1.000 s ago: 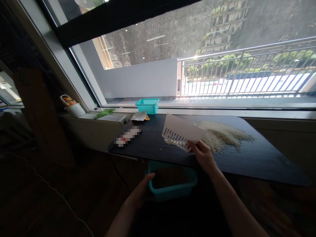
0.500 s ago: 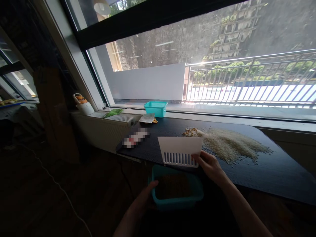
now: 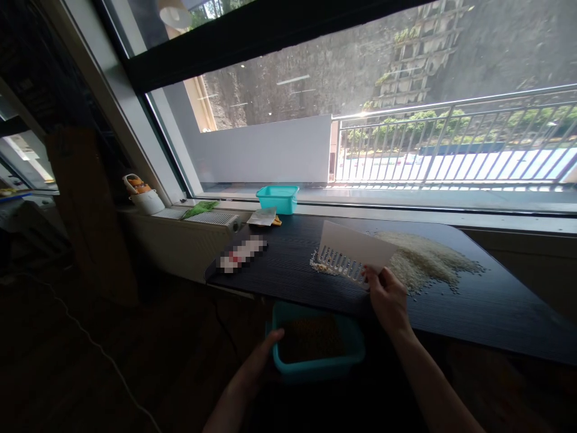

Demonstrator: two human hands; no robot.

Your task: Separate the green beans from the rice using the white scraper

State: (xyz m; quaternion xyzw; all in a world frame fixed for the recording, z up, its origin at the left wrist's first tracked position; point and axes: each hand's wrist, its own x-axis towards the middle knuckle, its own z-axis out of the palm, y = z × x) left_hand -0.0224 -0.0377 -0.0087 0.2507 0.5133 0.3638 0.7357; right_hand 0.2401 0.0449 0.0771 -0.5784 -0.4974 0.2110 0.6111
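My right hand (image 3: 388,296) pinches a flat white slotted scraper (image 3: 354,243) by its lower right corner. The scraper is tilted on the dark table (image 3: 288,273), and a small batch of pale grains (image 3: 321,264) lies along its slotted edge. Right behind it spreads a wide heap of white rice-like grains (image 3: 421,258). Below the table's front edge, my left hand (image 3: 265,355) grips the left rim of a turquoise plastic tub (image 3: 318,365). Brown, grain-like contents (image 3: 311,337) lie inside the tub, too dark to make out clearly.
A second turquoise tub (image 3: 278,200) stands at the back by the window, beside a grey-white packet (image 3: 262,216). A blurred-out item (image 3: 242,254) lies at the table's left end. On the radiator ledge are a green cloth-like thing (image 3: 201,208) and a white pot (image 3: 148,201).
My right hand has moved the scraper back from the table's front edge and turned it. Grains that lay at the heap's left end now lie at its slots. My left hand still holds the tub.
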